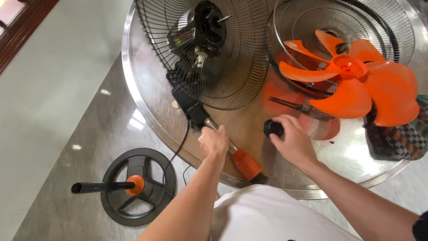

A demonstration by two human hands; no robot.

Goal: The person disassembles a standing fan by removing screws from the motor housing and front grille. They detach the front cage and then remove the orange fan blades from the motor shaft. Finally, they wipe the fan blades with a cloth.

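While the fan lay in pieces on the round steel table point(147, 107), the left hand point(214, 142) was closed around the metal pole point(221, 134) of the fan, just below the black joint under the motor point(206, 24). The pole ran towards the person and ended in an orange collar point(246, 164) near the table's edge. The motor sat inside the black rear guard point(232, 76), its bare shaft pointing up, with no blade on it.

The right hand point(292, 143) rested on the table with its fingers curled over a small black cap point(273, 128); the cap was gripped from above and touched the tabletop. Beside it lay a screwdriver point(296, 105) with a clear handle, partly under the orange blade point(356, 82). The blade rested on the silver front guard point(339, 22), well apart from the motor. A chequered cloth point(403, 140) lay at the table's right edge. On the floor to the left stood the black base point(138, 187) with its short tube.

By the look of it, the work stood mid-way, with the head steadied by one hand and a small fastening part picked up by the other. Any next move would call for a firm hold on the pole so the head did not roll.
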